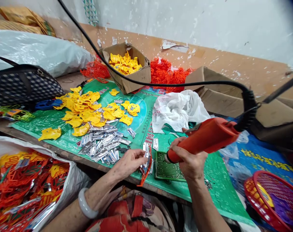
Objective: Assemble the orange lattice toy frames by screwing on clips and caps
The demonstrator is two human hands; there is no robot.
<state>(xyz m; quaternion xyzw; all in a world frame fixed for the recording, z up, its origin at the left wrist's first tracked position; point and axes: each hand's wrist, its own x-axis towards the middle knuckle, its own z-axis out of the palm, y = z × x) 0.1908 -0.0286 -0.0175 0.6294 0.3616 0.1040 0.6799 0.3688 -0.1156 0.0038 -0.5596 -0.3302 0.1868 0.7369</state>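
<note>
On my feed, the right hand (191,159) is closed firmly around the red power screwdriver (202,138), while the left hand (130,163) has its thumb and fingers pinched on the orange part (144,178) with silver metal against it. I read the screwdriver's long axis as slanting across the view: the nose points left and slightly down, over the near-left portion of the green perforated tray (169,170), and the cord end rises to the right of my right grip. The orange part runs lengthwise away from the wearer, its near end angled a little left, just left of the tray. I count one screwdriver, one orange part in the left grip, one tray, one white cloth-like bundle (177,109) beyond the right grip, one red basket (273,199) to its right, and one cardboard box (134,77) well beyond the left grip, with two orange-red net heaps, one on either side. The silver pieces (105,145) just left of and beyond the left grip, and the yellow pieces (88,109) beyond them, overlap too much for me to count.
</note>
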